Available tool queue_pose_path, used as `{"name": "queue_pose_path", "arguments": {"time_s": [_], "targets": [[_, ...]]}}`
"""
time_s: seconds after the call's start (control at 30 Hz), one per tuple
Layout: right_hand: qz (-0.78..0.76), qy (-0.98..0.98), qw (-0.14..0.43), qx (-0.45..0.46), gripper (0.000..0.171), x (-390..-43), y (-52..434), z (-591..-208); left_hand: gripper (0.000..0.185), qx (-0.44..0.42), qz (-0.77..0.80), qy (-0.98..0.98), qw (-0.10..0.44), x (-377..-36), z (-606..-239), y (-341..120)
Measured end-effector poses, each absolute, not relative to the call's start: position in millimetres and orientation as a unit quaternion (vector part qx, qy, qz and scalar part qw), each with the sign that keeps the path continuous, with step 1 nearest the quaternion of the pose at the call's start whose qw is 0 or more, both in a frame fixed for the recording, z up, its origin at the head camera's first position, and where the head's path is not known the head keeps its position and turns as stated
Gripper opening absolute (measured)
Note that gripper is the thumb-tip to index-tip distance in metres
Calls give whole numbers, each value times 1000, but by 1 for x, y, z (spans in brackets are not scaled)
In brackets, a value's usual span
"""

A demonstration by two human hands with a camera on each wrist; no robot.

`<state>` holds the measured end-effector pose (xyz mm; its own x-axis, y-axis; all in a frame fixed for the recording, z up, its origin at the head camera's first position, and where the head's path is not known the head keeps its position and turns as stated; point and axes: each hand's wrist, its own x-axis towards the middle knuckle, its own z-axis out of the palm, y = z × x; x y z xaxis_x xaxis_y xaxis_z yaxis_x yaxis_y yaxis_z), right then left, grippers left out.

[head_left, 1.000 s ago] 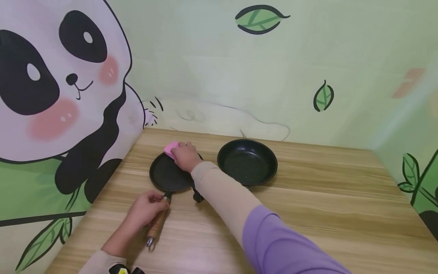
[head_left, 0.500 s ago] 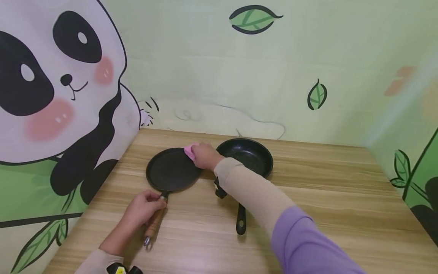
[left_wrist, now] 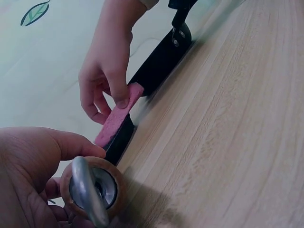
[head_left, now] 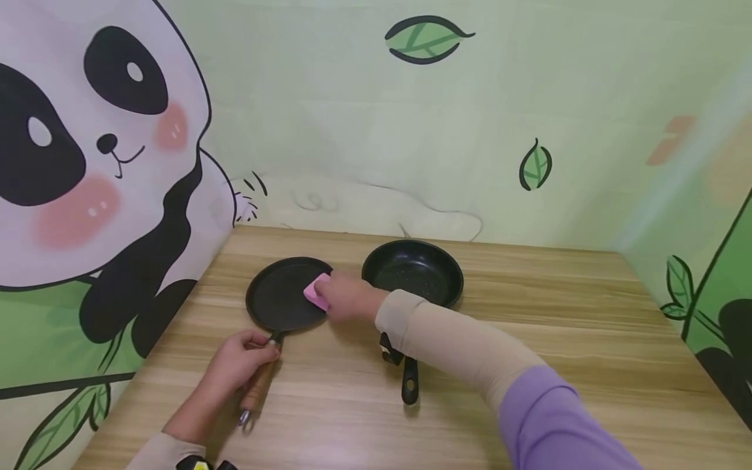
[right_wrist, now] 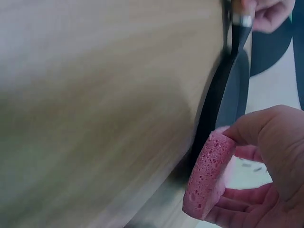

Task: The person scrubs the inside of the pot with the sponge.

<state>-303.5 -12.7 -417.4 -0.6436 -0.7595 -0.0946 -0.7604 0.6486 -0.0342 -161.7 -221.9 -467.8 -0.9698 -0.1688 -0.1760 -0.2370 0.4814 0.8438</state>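
Observation:
A flat black pan (head_left: pixel 282 297) with a wooden handle (head_left: pixel 256 388) lies at the left of the table. My left hand (head_left: pixel 237 360) grips that handle near its pan end; the left wrist view shows the metal hanging ring (left_wrist: pixel 88 190) on the handle's tip. A pink sponge (head_left: pixel 317 292) is pinched between thumb and fingers of my right hand (head_left: pixel 350 297), over the pan's right side. Close up in the right wrist view, the porous sponge (right_wrist: pixel 209 175) is at the pan's rim (right_wrist: pixel 213 104).
A deeper black frying pan (head_left: pixel 414 267) stands just right of the flat pan, partly behind my right forearm. Its black handle (head_left: pixel 410 385) points toward me. The wooden table (head_left: pixel 558 313) meets a wall painted with a panda (head_left: pixel 117 156) and leaves.
My right hand has moved the sponge from the flat pan's far edge, rightward and then nearer along its right side. The left hand keeps its grip on the handle.

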Motion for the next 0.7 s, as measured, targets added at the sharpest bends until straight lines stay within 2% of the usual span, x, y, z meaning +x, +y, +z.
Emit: {"name": "queue_pose_path", "arguments": {"time_s": [0.3,0.53,0.7], "targets": [[35,872,74,-482,33,-290,-37,-423,32,-111,491,864,21,-162,-469,-222],[16,845,14,-535,30,-288,-62,-437,31,-99,487,868,17,-164,-470,-223],[0,848,-16,-530,27,-288,-76,-442,29,-89,491,866,16,-164,-470,-223]]}}
